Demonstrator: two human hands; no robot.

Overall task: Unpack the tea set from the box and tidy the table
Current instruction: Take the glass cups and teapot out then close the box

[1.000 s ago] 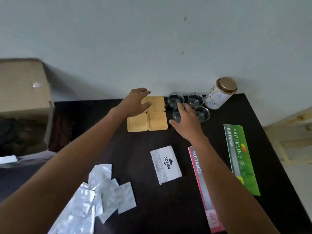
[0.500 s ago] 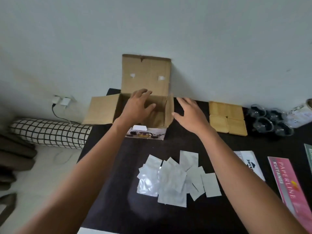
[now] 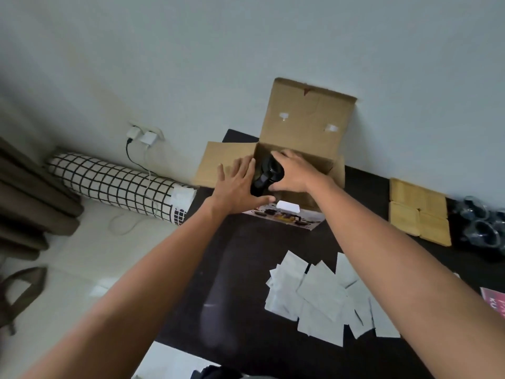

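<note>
An open cardboard box (image 3: 306, 124) stands at the back of the dark table (image 3: 240, 269), against the wall. Over its front-left corner I hold a dark glossy teapot-like piece (image 3: 263, 175). My right hand (image 3: 292, 170) grips it from above and the right. My left hand (image 3: 237, 187) presses flat against its left side with the fingers spread. Several wooden coasters (image 3: 418, 212) lie to the right of the box. A few glass cups (image 3: 481, 222) stand at the far right edge. The inside of the box is mostly hidden by my hands.
Several white packets (image 3: 322, 294) are scattered on the table's near part. A printed box flap with a white card (image 3: 288, 214) lies below the box. A pink booklet (image 3: 494, 299) shows at the right edge. On the floor at left lie a checked bolster (image 3: 114, 184) and chargers (image 3: 142, 135).
The view swung left from the coasters and cups to the box. Both hands went to the box and now hold a dark piece at its opening.
</note>
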